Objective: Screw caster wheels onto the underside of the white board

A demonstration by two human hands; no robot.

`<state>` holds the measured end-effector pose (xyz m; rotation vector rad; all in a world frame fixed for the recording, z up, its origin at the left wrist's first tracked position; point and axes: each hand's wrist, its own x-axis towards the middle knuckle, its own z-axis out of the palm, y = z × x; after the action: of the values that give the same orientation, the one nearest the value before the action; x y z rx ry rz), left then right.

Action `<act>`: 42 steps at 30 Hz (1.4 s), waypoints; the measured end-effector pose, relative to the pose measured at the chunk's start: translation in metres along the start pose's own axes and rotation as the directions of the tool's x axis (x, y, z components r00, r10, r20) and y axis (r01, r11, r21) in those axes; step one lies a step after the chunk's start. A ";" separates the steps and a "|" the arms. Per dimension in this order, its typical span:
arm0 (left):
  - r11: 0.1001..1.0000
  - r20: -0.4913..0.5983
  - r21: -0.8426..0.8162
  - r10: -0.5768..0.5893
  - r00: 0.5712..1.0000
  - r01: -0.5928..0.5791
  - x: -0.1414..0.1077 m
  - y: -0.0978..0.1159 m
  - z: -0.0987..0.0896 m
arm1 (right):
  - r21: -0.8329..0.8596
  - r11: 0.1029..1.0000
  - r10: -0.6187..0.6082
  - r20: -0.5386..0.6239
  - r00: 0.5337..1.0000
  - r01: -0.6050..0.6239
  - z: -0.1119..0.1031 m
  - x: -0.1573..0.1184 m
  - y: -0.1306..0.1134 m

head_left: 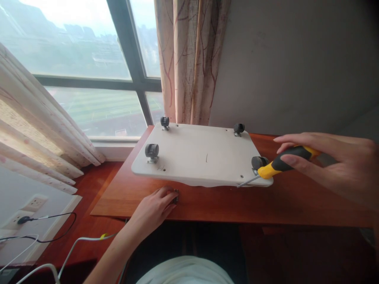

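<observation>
One screwdriver [267,171], likely stiff, light, best held by its handle [280,161]: right hand [334,157] clamped round it beside white board [192,152]; left hand [155,207] pinches small part [176,196].

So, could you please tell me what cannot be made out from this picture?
All in the head view:
Small dark piece: largely covered by the left hand, so its full shape is hidden.
Near right caster: part of its mount is hidden behind the screwdriver.
Right hand: its forearm is cut off by the right edge.
Marks on the white board: too small to read.
</observation>
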<state>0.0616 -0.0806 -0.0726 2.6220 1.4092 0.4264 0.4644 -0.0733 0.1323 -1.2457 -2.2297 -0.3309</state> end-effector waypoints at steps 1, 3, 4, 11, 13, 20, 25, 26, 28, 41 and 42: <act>1.000 0.004 0.006 0.000 1.000 0.000 0.001 0.001 -0.001 | 0.002 1.000 -0.007 0.003 1.000 0.007 0.000 0.000 0.000; 1.000 0.012 0.015 0.003 1.000 -0.003 0.004 0.004 -0.002 | 0.010 1.000 -0.019 0.002 1.000 0.019 0.001 0.000 0.000; 1.000 0.014 0.016 0.005 1.000 -0.005 0.006 0.006 -0.002 | 0.016 1.000 -0.022 0.000 1.000 0.022 0.001 -0.001 0.001; 0.999 0.011 0.009 0.040 0.999 -0.040 0.016 0.017 -0.001 | 0.023 0.999 -0.041 -0.003 0.999 0.041 0.003 -0.002 0.000; 0.998 0.012 0.010 0.058 0.998 -0.058 0.017 0.020 -0.001 | 0.020 0.999 -0.046 -0.003 0.999 0.046 0.002 -0.002 0.000; 0.996 0.021 -0.016 0.089 0.996 -0.089 0.020 0.025 -0.005 | 0.042 0.998 -0.048 -0.003 0.999 0.048 0.003 -0.005 0.000; 0.995 0.126 -0.008 0.095 0.988 -0.095 0.026 0.026 -0.006 | 0.062 0.998 -0.030 0.002 1.000 0.030 0.004 -0.004 -0.001; 0.995 0.142 -0.001 0.095 0.985 -0.095 0.028 0.026 -0.006 | 0.062 0.998 -0.031 0.001 1.000 0.030 0.004 -0.003 -0.001; 0.994 0.172 0.013 0.101 0.980 -0.104 0.034 0.028 -0.007 | 0.060 0.997 -0.044 -0.002 0.999 0.044 0.004 -0.003 -0.001; 0.984 0.107 -0.074 0.171 0.979 -0.163 0.056 0.037 0.005 | 0.108 0.994 -0.030 -0.009 1.000 0.031 0.008 -0.009 -0.002; 0.979 0.074 -0.121 0.173 0.982 -0.164 0.055 0.038 0.006 | 0.126 0.992 -0.016 -0.018 1.000 0.018 0.010 -0.009 -0.003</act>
<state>0.1223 -0.0559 -0.0583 2.6423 1.1077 0.3978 0.4622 -0.0768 0.1190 -1.1537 -2.2116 -0.2027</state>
